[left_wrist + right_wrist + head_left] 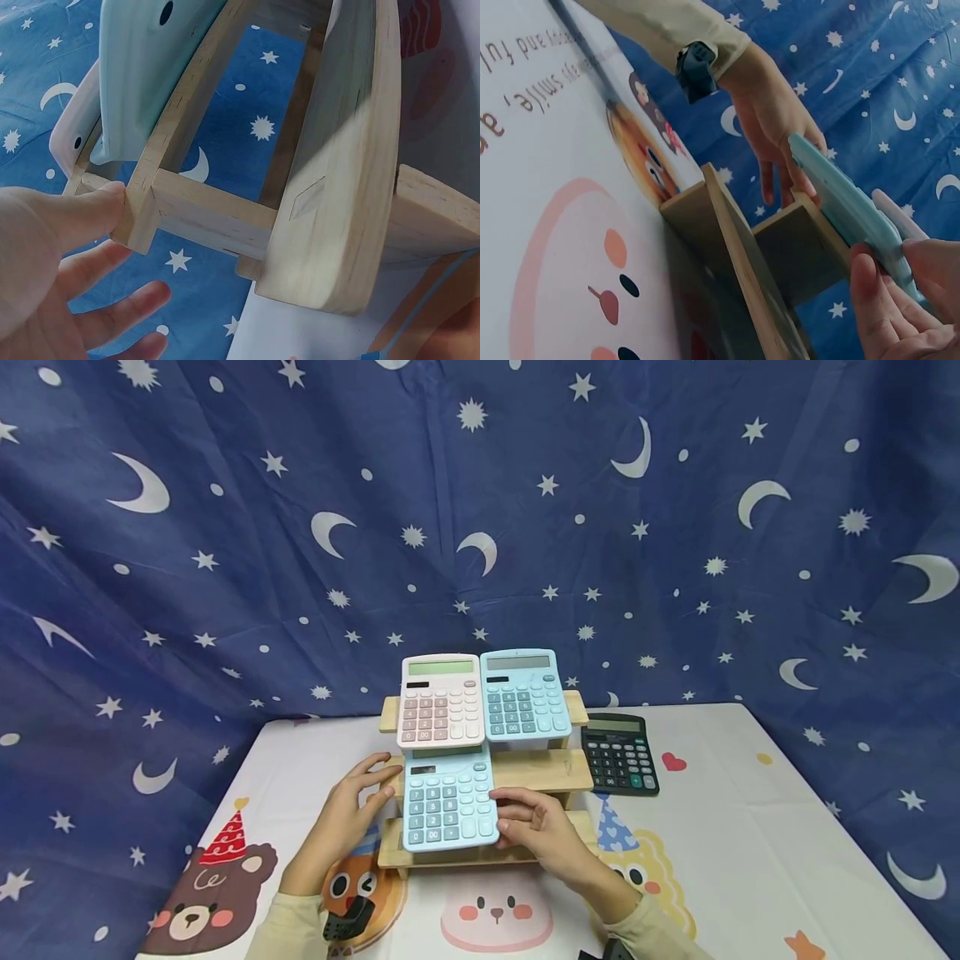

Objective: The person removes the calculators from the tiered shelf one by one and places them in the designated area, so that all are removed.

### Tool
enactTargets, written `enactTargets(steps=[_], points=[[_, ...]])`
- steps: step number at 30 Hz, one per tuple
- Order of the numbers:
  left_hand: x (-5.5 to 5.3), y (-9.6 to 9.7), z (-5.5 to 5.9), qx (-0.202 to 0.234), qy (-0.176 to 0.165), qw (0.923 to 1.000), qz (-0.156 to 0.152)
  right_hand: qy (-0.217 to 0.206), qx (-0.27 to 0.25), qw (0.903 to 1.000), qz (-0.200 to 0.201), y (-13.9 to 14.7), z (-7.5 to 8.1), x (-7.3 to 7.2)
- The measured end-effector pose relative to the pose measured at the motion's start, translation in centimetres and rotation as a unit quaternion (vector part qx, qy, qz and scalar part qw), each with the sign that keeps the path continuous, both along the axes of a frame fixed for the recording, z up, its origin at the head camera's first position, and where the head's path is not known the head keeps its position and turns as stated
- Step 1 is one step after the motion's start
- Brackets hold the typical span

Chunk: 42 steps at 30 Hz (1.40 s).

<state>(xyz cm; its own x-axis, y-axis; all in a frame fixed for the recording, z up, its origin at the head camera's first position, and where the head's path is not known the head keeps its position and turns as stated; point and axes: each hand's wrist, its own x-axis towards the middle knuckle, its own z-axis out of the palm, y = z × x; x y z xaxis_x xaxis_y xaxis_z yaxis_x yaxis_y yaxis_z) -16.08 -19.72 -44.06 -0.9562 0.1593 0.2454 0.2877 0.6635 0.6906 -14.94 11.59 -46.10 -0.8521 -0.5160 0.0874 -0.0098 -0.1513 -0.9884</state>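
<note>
A light blue calculator (450, 806) leans on the tiered wooden stand (540, 770), left of its middle, its top edge overlapped by a pink-and-white calculator (441, 702) above. My right hand (543, 837) pinches the lower right edge of this blue calculator; in the right wrist view its thumb and fingers sit on either side of the calculator (855, 202). At the stand's left end, my left hand (348, 806) pinches a shelf end between thumb and index finger, the other fingers spread in the left wrist view. Another blue calculator (525, 695) stands beside the pink one on the top tier.
A black calculator (618, 756) lies on the table just right of the stand. The white tablecloth (720, 802) carries cartoon animal prints. Behind the table hangs a dark blue curtain (480, 510) with moons and stars.
</note>
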Motion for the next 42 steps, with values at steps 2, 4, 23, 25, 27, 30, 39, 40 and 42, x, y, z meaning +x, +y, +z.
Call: enactTargets(steps=[2, 4, 23, 25, 27, 30, 39, 40, 42], points=[[0.0, 0.0, 0.0, 0.002, 0.001, 1.0000, 0.000, -0.005, -0.002, 1.0000, -0.001, -0.1, 0.0, 0.0], [0.1, -0.1, 0.1, 0.003, 0.003, 1.0000, -0.001, -0.007, -0.003, 1.0000, 0.000, -0.1, 0.1, 0.0], [0.1, 0.0, 0.3, 0.008, 0.010, 0.9999, -0.004, 0.003, 0.023, 0.9985, 0.050, 0.4, 0.6, -0.3], [0.1, 0.0, 0.3, 0.009, 0.012, 0.9999, -0.004, -0.004, 0.021, 0.9983, 0.054, 0.4, 0.6, -0.3], [0.0, 0.0, 0.3, 0.009, 0.010, 0.9999, -0.003, -0.014, 0.017, 0.9980, 0.058, 0.5, 0.7, -0.3], [0.0, -0.1, 0.3, 0.008, 0.010, 0.9999, -0.002, -0.029, 0.004, 0.9970, 0.071, 0.6, 0.9, -0.4], [-0.2, 0.0, 0.4, 0.005, -0.006, 1.0000, 0.004, -0.045, -0.019, 0.9921, 0.115, 1.4, 1.4, -0.5], [-0.2, 0.0, 0.4, 0.005, -0.007, 0.9999, 0.005, -0.050, -0.018, 0.9916, 0.118, 1.5, 1.4, -0.5], [-0.1, 0.0, 0.4, 0.003, -0.009, 0.9999, 0.007, -0.059, -0.016, 0.9906, 0.123, 1.6, 1.5, -0.5]])
